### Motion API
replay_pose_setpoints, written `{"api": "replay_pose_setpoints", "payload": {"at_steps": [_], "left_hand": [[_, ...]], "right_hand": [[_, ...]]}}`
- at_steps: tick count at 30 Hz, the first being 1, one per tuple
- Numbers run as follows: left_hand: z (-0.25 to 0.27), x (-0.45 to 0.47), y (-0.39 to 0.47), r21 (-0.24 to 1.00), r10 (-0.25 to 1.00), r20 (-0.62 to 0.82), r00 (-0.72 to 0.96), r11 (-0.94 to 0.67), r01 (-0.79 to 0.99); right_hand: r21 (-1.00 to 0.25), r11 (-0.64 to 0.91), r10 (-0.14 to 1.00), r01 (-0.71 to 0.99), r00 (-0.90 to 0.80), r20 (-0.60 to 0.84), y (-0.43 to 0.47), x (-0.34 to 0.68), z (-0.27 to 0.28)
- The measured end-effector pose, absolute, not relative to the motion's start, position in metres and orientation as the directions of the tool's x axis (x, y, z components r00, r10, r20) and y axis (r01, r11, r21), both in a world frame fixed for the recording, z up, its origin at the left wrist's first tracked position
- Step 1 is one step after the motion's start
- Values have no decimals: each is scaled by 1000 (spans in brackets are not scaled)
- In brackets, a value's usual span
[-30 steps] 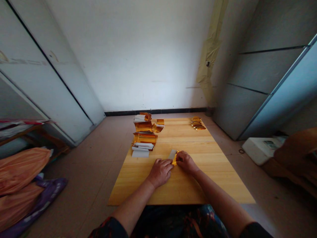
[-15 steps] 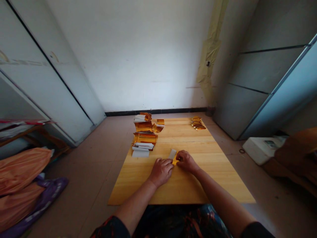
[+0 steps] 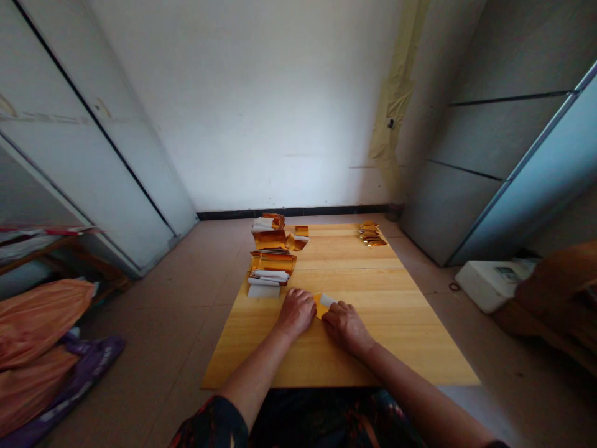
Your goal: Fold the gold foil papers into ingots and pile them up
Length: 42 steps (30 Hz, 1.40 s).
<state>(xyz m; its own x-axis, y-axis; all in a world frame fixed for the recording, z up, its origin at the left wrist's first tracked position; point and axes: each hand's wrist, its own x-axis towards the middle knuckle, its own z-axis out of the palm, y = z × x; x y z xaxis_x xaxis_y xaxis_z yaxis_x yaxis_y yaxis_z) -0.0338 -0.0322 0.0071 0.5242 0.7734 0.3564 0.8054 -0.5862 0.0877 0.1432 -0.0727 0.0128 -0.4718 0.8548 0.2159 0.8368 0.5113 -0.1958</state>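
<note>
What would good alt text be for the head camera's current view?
A person's left hand and right hand touch a small gold-and-white piece between them on a wooden table. Gold and white sheets lie along its left side; a cluster of gold pieces sits near its far right corner.

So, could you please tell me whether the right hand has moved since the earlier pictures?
Yes, the right hand has moved toward the person, closer to the near edge of the wooden tabletop.
</note>
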Motion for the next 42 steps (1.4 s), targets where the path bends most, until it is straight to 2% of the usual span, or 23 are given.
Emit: {"api": "replay_pose_setpoints", "payload": {"at_steps": [6, 10, 21, 26, 33, 37, 42], "left_hand": [[-1, -30, -33, 74, 756, 420, 502, -580, 811], [-5, -28, -33, 112, 761, 398, 513, -595, 796], [10, -33, -50, 144, 739, 332, 586, -654, 743], [13, -36, -48, 102, 707, 323, 629, -686, 720], [15, -36, -46, 112, 714, 304, 630, -684, 721], [18, -36, -47, 117, 717, 288, 635, -684, 720], [11, -33, -49, 63, 720, 298, 627, -670, 740]], "right_hand": [[-216, 557, 824, 802, -503, 260, -72, 143, 5], [-206, 591, 798, 780, -527, 292, -71, 150, -2], [-22, 610, 748, 792, -567, 344, -80, 148, -2], [-12, 594, 768, 805, -562, 306, -78, 149, 3], [15, 649, 747, 761, -641, 178, -72, 145, 17], [-8, 635, 758, 773, -621, 199, -71, 143, 19], [-110, 526, 841, 843, -496, 215, -65, 148, 14]]}}
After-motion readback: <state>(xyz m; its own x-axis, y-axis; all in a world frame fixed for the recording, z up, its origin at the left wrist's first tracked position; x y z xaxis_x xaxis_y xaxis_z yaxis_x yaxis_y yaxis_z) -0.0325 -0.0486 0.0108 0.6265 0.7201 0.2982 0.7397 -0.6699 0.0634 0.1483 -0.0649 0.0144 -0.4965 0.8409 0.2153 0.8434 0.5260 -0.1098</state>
